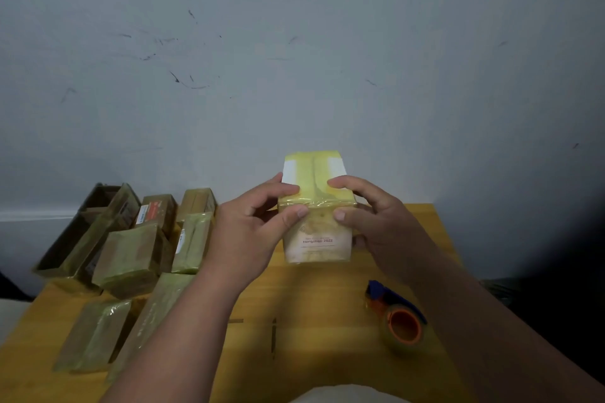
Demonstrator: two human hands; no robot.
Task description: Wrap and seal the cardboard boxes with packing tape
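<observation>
Both thumbs and fingertips pinch the box (316,206), left hand (258,225) and right hand (376,222) holding it up over the tabletop's far edge. It's mostly taped, two white patches still bare on top. Wrapped boxes (131,255) fill the left side, tape (401,325) front right. Wooden tabletop (327,304), scuffed grey wall (294,58).

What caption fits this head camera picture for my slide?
Both hands, left and right, hold a taped white box above the table; tape dispenser lies nearby.
</observation>
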